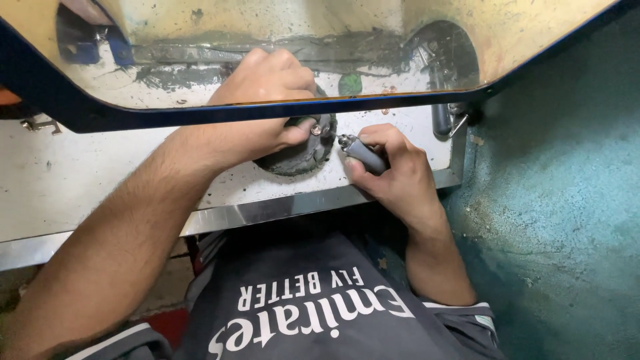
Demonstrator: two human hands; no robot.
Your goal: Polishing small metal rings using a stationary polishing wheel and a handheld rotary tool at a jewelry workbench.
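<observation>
Pressing down with the left hand (267,83) on a dark round part (297,150), which sits on the white, grimy desk (80,180) just under a blue-edged clear guard (267,110); thumb and fingers (300,130) clamp the part's upper rim, beside a small screw head (316,129); right hand (393,170) is wrapped closed around a grey tool handle (363,153), metal tip aimed at that screw, touching or nearly so, cannot tell which. Judgement: part looks stiff, rubbery-black and greasy, so likely slippery; best held at the rim as now; tool is light and rigid, gripped low on the shaft for control. Teal wall (567,167) stands close on the right.
</observation>
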